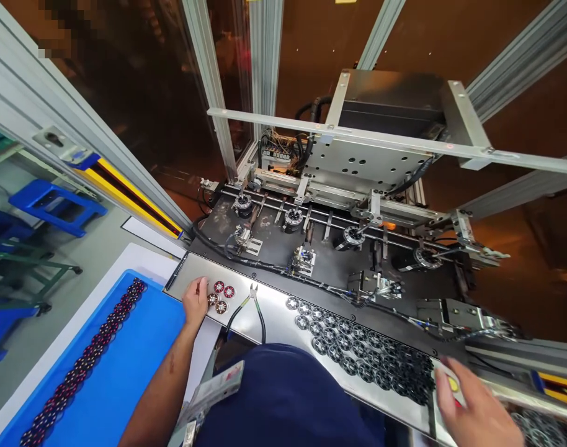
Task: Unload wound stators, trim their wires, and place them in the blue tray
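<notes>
My left hand (196,302) is at the left end of the metal ledge (274,316), its fingers curled together beside a few small wound discs (221,307), some red and some copper coloured. What the fingertips hold, if anything, is hidden. Pliers (253,295) with dark green handles lie just right of these discs, jaws pointing away. Several rows of grey and black slotted rings (343,341) cover the ledge's middle and right. Past their right end, my right hand (479,410), slightly blurred, has finger and thumb apart around a pale control box (451,382) with a yellow button and a red one.
Behind the ledge is a machine with four round fixtures (350,237), clamps, rods and cables. A blue tray (139,347) at the left holds a long row of wound discs (85,357). Yellow sensor bars (132,195) flank the opening. More rings (541,428) lie at far right.
</notes>
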### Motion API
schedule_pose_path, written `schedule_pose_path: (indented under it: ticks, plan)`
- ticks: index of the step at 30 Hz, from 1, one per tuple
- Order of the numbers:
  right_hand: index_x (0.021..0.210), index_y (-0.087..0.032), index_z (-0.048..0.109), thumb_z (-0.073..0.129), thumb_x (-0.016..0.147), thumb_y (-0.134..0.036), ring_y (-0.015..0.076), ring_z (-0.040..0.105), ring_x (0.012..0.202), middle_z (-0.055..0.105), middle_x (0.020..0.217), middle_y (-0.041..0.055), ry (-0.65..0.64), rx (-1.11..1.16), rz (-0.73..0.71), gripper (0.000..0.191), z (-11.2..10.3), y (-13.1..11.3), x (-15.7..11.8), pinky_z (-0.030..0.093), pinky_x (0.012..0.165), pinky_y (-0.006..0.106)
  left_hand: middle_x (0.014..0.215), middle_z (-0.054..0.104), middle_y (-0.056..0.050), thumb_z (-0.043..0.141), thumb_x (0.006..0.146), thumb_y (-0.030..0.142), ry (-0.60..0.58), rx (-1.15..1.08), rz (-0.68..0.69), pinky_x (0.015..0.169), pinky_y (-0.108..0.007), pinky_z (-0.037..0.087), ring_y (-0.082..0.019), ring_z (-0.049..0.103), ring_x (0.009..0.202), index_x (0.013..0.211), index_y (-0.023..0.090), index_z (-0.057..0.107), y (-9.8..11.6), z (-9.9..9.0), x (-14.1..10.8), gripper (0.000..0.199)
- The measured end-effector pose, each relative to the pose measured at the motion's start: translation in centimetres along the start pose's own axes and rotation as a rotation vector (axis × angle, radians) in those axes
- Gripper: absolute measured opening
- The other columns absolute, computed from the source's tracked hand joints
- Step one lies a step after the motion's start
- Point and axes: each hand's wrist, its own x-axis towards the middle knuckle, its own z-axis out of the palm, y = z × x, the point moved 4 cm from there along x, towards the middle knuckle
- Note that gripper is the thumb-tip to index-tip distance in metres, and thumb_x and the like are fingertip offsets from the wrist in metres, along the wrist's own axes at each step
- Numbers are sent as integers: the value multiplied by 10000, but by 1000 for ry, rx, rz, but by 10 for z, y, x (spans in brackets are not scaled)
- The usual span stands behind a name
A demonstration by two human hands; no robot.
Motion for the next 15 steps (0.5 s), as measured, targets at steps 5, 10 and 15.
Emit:
schedule_pose_path:
  ticks: [5,10,15]
  plan:
    - [1231,-183,642,584,966,-298,226,723,979,753,1094,86,-3,230,-666,294,24,-160,148,573,947,400,930,745,-104,399,993,467,100,-34,-24,820,-349,549,-210,703,837,998,160,687,0,-21,-5,421]
    - [1202,-109,642,514,1002,-272,242,631,1134,700,1185,147,-349,286,-1088,288,128,-320,247,537,990,402,905,738,-92,443,967,467,190,-56,-31,776,-330,570,-199,709,803,996,161,676,2,-53,-20,385]
    - [1037,-105,690,513,971,-198,259,597,994,680,1089,171,-473,197,-1068,211,213,-387,284,482,891,410,840,716,-65,465,969,424,279,-46,-7,746,-330,573,-188,702,757,970,162,674,7,-79,-28,335]
